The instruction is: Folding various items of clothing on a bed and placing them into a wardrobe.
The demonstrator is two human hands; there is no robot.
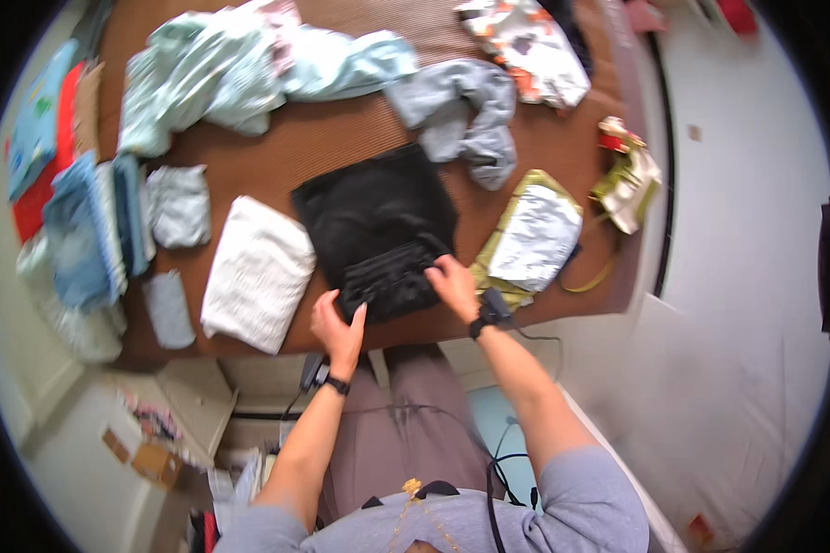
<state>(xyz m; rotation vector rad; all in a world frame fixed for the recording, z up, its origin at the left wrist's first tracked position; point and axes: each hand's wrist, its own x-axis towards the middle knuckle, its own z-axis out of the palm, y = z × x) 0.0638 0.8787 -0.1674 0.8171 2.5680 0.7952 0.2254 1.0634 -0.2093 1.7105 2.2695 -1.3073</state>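
A black cloth garment [377, 200] lies folded on the brown ribbed mat [346, 131], its gathered edge towards me. My left hand [339, 330] is at the near left corner of the garment, thumb and fingers around that edge; whether it grips the cloth is unclear. At the garment's right edge, my right hand [453, 283] has its thumb and fingers on the black cloth, seemingly pinching it. A folded white cloth [258, 273] lies just left of the black garment. To the right is a silvery-white folded piece [536, 238] on a yellow-green one.
Pale green crumpled clothes [207, 76] and a grey garment [484, 104] lie at the far side. An orange-patterned white garment [529, 52] is at far right. Folded blue cloths [83, 228] stand at the left, near small grey folded pieces [178, 207]. Cables [505, 470] hang below.
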